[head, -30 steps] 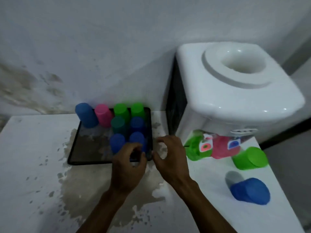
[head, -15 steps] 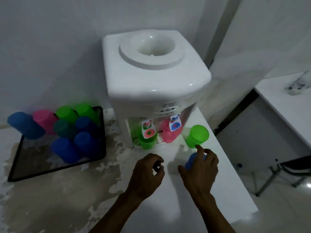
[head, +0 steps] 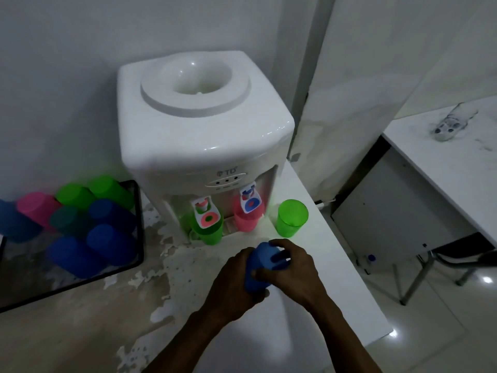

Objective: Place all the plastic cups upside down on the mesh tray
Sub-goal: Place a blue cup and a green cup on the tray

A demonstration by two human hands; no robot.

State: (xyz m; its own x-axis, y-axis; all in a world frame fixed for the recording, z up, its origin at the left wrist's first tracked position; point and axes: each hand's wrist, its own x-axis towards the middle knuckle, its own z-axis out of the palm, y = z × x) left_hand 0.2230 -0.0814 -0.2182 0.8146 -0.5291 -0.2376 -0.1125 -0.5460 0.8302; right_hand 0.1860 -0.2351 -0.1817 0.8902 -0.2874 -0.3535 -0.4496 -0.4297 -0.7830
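A blue plastic cup (head: 262,261) is held above the white counter by both hands: my left hand (head: 231,285) wraps it from the left, my right hand (head: 291,267) grips it from the right. A green cup (head: 291,218) stands upright to the right of the dispenser. Under the taps stand a green cup (head: 208,232) and a pink cup (head: 246,220). The black-framed mesh tray (head: 141,238) at the left holds several upside-down cups in blue, green, pink and teal.
A white water dispenser (head: 199,135) stands against the wall between the tray and the counter's right edge (head: 349,265). The counter surface (head: 113,319) is stained and worn. A second white table (head: 457,168) and chair legs are at the right, over a tiled floor.
My view swung right from the tray to the dispenser. My right hand reached the blue cup lying on the counter, and now both hands hold it lifted.
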